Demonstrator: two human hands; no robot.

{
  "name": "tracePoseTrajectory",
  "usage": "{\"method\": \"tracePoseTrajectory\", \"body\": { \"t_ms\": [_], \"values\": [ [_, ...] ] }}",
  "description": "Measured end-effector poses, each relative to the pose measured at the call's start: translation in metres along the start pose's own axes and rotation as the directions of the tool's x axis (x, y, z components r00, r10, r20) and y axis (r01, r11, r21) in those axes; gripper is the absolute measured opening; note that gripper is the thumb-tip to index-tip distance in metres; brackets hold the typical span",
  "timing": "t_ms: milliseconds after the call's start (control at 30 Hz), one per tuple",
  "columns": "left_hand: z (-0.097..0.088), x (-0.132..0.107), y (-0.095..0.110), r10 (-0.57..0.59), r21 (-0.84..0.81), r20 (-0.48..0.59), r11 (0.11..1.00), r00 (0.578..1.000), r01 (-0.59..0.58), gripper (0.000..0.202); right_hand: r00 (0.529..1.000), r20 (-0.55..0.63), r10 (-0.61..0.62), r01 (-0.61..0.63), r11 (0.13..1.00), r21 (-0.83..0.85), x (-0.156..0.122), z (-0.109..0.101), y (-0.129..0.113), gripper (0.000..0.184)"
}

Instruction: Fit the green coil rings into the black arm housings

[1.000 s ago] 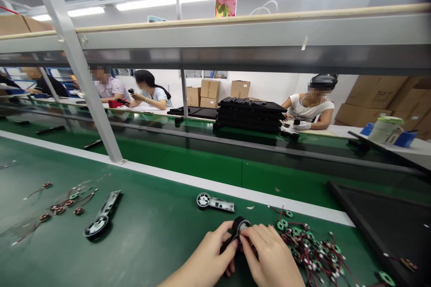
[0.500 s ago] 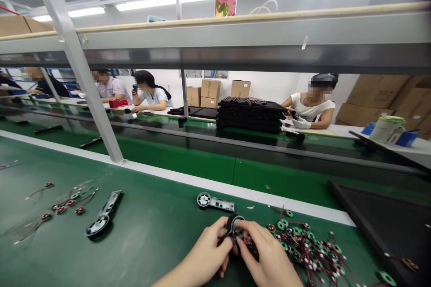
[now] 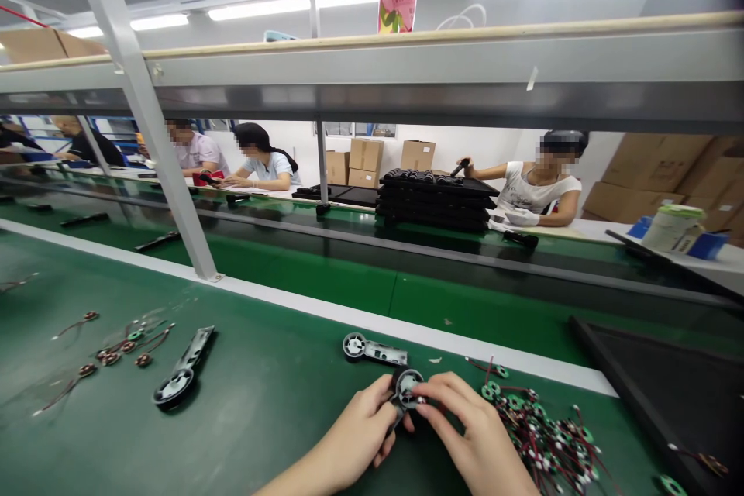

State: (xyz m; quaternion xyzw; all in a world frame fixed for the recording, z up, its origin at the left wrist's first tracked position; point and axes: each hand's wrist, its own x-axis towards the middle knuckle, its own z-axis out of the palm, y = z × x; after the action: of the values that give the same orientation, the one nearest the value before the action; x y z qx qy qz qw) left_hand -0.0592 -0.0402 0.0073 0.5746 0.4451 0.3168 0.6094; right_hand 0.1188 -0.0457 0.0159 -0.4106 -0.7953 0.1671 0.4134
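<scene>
My left hand [image 3: 363,422] is wrapped round a dark housing with a round, ring-shaped head [image 3: 408,387], its handle running down into the palm. At the right side of that ring, my right hand [image 3: 465,426] has thumb and fingers pinched together; a tiny white bit shows at the fingertips, but what they grip is mostly hidden. Just beyond my hands lies a similar open housing [image 3: 375,349], grey inside, with a round head. Another housing [image 3: 184,370] rests to the left. A pile of small green round circuit boards with red wires [image 3: 540,430] spreads beside my right hand.
A black tray [image 3: 656,395] stands at the right edge. Small copper coils with wires [image 3: 110,357] lie at left. Past the white strip [image 3: 302,310] runs a green conveyor [image 3: 325,263]. A metal post [image 3: 156,147] and overhead shelf [image 3: 349,70] stand ahead. Co-workers sit across, near stacked black trays [image 3: 433,205].
The round head has turned so its inner face shows more, and my right fingers have shifted to its right rim. Across the line, one person's arm has lifted a dark piece above the trays.
</scene>
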Motion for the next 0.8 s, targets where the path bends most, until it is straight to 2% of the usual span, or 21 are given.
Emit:
{"method": "tracePoseTrajectory", "body": {
  "t_ms": [200, 333, 467, 667, 800],
  "values": [
    [0.001, -0.005, 0.005, 0.018, 0.093, 0.044, 0.995, 0.999, -0.022, 0.023, 0.999, -0.015, 0.032, -0.033, 0.997, -0.068, -0.004, 0.005, 0.004, 0.012],
    [0.002, -0.010, 0.015, 0.034, 0.178, 0.036, 0.983, 0.999, -0.040, 0.019, 0.998, -0.048, 0.051, -0.055, 0.995, -0.084, -0.005, 0.009, 0.004, 0.013],
    [0.002, -0.015, 0.027, 0.083, 0.234, 0.065, 0.968, 0.994, -0.096, 0.025, 0.989, -0.085, 0.118, -0.123, 0.991, -0.059, -0.006, 0.010, 0.005, 0.004],
    [0.004, -0.015, 0.028, 0.118, 0.225, 0.022, 0.967, 0.993, -0.120, 0.030, 0.977, -0.077, 0.197, -0.189, 0.977, 0.094, -0.003, 0.007, 0.004, 0.004],
    [0.002, -0.017, 0.030, 0.115, 0.261, 0.068, 0.957, 0.991, -0.129, 0.038, 0.944, -0.086, 0.317, -0.277, 0.910, 0.309, -0.005, 0.013, 0.010, 0.014]
  ]
}}
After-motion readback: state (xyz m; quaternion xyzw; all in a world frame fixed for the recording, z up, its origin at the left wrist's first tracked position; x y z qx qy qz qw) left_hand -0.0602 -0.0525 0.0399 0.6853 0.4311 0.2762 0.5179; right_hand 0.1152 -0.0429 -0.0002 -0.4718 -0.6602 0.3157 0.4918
